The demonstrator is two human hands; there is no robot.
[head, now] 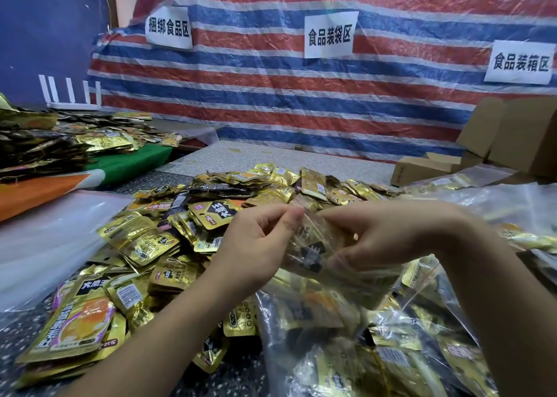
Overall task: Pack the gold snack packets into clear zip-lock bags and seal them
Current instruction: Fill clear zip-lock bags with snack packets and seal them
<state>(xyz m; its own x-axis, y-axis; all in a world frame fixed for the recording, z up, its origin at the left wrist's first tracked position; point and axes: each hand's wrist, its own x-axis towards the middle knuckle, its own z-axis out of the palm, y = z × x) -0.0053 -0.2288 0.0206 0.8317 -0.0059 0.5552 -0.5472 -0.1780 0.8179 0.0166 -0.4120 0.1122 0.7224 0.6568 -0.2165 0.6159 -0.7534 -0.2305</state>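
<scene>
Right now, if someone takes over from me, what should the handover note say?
Left hand and right hand: both pinch the top edge of a clear bag with gold packets inside, held above the pile.
Loose packets: heaped on the table, left and behind the hands.
Filled bags: lying front right.
Empty bags: stacked far left.
Done: this bag is loaded.
Left: finish its seal, which I cannot confirm closed, then bag the rest.
</scene>
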